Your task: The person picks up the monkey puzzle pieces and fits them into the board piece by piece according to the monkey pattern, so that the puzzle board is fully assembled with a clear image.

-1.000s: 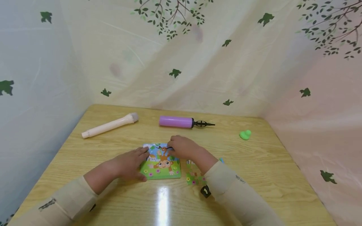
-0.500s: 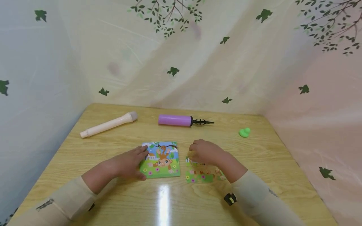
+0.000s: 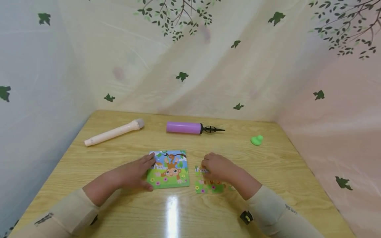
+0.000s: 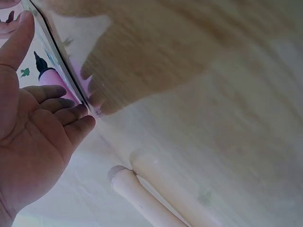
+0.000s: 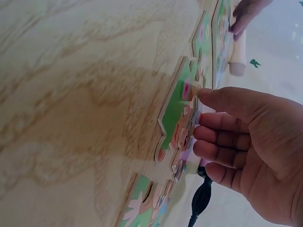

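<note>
A square picture board (image 3: 169, 170) with a monkey hanging over grass and flowers lies on the table in the head view. My left hand (image 3: 135, 172) rests along its left edge, fingertips on the upper left corner and thumb near the lower left. In the left wrist view the fingers of my left hand (image 4: 42, 123) are spread beside the board's edge. My right hand (image 3: 221, 168) is over the jigsaw puzzle pieces (image 3: 212, 188), covering some. The right wrist view shows my right hand (image 5: 251, 142) with bent fingers and thumb apart, their tips right at the puzzle pieces (image 5: 177, 113).
A pale microphone (image 3: 114, 133) lies at the back left. Behind the board is a purple hand pump (image 3: 184, 127) with a black nozzle. A green toy duck (image 3: 257, 140) sits at the back right. Printed cloth (image 3: 166, 86) hangs around the wooden table (image 3: 134, 211).
My right hand has moved from the board's upper right corner rightward, then slightly down onto the puzzle pieces. My left hand has stayed at the board's left edge.
</note>
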Motion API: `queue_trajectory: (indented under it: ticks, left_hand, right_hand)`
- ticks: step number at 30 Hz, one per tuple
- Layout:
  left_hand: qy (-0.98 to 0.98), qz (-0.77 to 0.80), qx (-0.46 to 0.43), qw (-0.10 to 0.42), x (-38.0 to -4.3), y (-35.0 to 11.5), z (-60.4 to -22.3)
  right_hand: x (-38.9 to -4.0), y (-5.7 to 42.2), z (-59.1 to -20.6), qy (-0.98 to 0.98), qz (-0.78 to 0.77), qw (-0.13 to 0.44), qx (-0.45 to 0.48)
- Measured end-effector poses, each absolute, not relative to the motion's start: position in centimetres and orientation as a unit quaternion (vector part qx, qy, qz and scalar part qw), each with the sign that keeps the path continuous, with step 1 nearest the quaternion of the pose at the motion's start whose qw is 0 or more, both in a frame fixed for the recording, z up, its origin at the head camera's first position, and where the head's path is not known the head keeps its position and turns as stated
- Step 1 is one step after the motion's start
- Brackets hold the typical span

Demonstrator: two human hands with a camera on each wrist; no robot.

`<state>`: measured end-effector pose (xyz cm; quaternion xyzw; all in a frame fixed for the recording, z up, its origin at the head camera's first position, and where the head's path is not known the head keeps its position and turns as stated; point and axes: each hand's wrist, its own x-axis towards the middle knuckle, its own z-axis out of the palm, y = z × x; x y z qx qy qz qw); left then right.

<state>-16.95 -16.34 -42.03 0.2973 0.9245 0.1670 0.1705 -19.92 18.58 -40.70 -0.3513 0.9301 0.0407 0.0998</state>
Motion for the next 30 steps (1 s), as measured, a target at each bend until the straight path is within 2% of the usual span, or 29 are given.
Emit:
queue_trajectory:
  ticks: [10, 16, 20, 30]
  left_hand:
    - [0.934, 0.149, 0.286, 0.152, -17.1, -17.0, -41.8]
    - [0.936, 0.131, 0.285, 0.158, -17.1, -17.2, -42.0]
    - [0.935, 0.133, 0.286, 0.161, -17.1, -17.1, -41.8]
    - [0.935, 0.131, 0.287, 0.160, -17.1, -17.1, -41.8]
  right_hand:
    - [-19.9, 18.4, -41.1, 0.931, 0.069, 0.076, -0.351]
    - [-20.3, 17.6, -40.0, 0.927, 0.061, 0.028, -0.370]
    - [-20.4, 15.9, -39.1, 0.917, 0.058, 0.009, -0.394]
    - [-21.1, 9.8, -39.1, 0.894, 0.092, 0.022, -0.437]
